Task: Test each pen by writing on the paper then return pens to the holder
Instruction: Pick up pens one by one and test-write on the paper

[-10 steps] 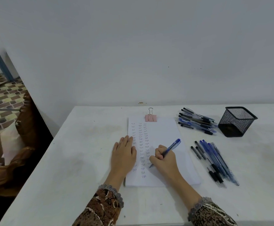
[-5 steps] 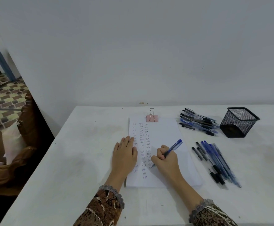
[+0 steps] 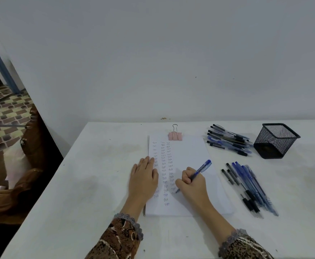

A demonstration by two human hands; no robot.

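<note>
Surface point(image 3: 96, 184): white, set against a plain wall point(image 3: 171, 62).
Left grip point(image 3: 143, 180): flat, fingers straight, on the paper's point(image 3: 190, 152) left edge, likely pinning it against the strokes.
Right grip point(image 3: 192, 184): curled round a blue pen point(image 3: 201, 168), tip on the paper at the third column's foot.
Row of pens point(image 3: 250, 186): right of the paper, laid side by side.
Pile of pens point(image 3: 227, 142): beyond the paper's far right corner; the mesh holder point(image 3: 276, 141) beside it shows no pens.
Binder clip point(image 3: 175, 135): paper's far edge, keeping sheets together.

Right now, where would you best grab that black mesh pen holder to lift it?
Pinch the holder by its open top rim, coming from above on its right: it stands upright, and a pile of pens lies close on its left side.
</note>
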